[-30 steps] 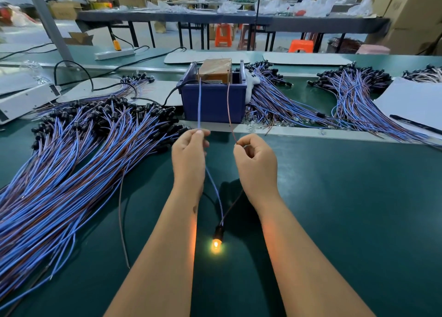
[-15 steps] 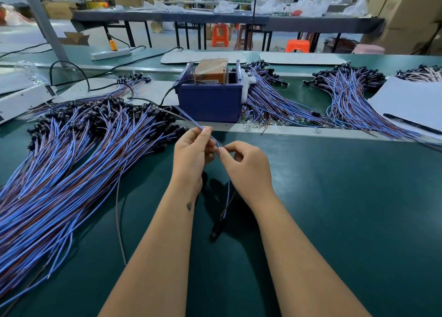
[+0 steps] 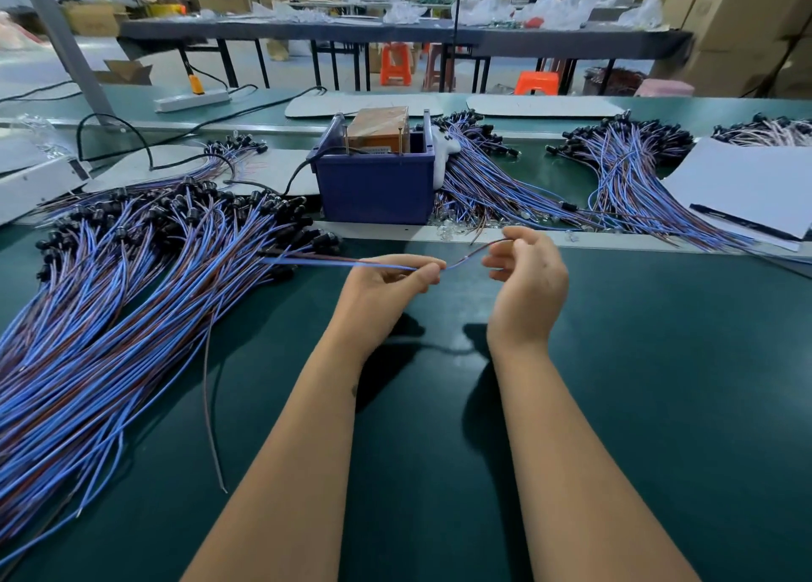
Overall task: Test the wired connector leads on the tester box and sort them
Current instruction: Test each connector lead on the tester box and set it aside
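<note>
Above the green table, one lead pinched in left hand fingers, far end lost among the left pile. Right hand curled round its brown tail — grip partly hidden. Tester box behind; bare mat toward the near edge.

Left hand and right hand side by side over the table, one lead strung between them, running on left of the left hand onto the big lead pile. Tester box behind both hands. More leads just right of the box, another bundle behind-right of the right hand. Paper sheets far right. Power strip far behind-left.
</note>
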